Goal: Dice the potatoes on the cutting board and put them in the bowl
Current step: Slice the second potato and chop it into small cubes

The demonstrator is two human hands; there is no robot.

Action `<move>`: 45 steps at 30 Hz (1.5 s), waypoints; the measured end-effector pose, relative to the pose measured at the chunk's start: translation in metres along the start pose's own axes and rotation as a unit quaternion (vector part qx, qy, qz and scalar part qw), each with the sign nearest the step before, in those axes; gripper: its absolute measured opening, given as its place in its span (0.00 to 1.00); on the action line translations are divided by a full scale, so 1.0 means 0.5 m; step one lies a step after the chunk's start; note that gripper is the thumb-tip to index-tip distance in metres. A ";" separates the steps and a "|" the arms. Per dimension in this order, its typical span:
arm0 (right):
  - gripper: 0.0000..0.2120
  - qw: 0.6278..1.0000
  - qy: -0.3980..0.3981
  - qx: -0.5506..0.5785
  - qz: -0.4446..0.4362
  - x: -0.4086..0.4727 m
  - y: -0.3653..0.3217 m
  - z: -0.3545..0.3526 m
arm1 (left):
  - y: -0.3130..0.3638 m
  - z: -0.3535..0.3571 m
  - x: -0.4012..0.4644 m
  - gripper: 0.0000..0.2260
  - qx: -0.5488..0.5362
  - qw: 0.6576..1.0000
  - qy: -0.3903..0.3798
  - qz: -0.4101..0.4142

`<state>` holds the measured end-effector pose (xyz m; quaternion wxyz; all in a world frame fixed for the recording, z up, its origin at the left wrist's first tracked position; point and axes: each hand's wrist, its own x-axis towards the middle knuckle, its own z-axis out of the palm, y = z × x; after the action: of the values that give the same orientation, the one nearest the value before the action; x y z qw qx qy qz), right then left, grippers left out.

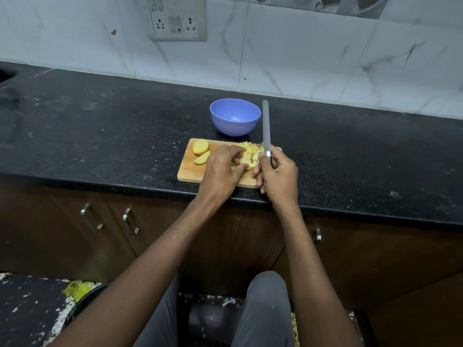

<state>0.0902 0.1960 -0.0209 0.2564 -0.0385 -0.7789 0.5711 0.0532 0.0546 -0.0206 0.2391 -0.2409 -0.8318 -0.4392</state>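
The left hand (221, 169) lies palm down over the middle of the cutting board (188, 171), its fingers curled loosely round a heap of diced potato pieces (250, 155); whether it has any piece pinched I cannot tell. The right hand (276, 171) is closed around the handle of a knife (266, 126) at the right end of the board, just beside the heap. The grey blade points away from the person, raised off the board, and its tip shows against the dark desk (100, 136) to the right of the bowl (235, 116).

The board is a pale wooden rectangle that sits near the front edge of the desk. On its left end, apart from the heap, lie two larger potato pieces: a rounded half (200, 147) at the far left corner and a wedge (202, 159) just in front of it. The blue bowl stands on the desk just behind the board's far edge, and no potato shows inside it.

Behind the bowl a white tiled wall (300, 58) rises, with a socket plate (176, 18) above and to the left of the board.
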 end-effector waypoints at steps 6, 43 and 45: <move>0.11 1.000 -0.003 -0.006 0.007 0.000 0.003 0.000 | -0.017 -0.016 -0.022 0.20 0.012 1.000 0.015 -0.005; 0.20 0.988 0.048 -0.145 -0.010 0.009 0.004 0.010 | -0.090 -0.049 0.088 0.08 0.222 0.970 -0.088 -0.052; 0.17 0.991 0.042 -0.125 -0.007 0.010 0.011 0.010 | -0.092 -0.061 0.073 0.07 0.200 0.977 -0.058 -0.040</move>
<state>0.0824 0.1950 -0.0253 0.2863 -0.0887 -0.8331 0.4649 0.0028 0.0126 -0.0114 0.2163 -0.1796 -0.9241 -0.2587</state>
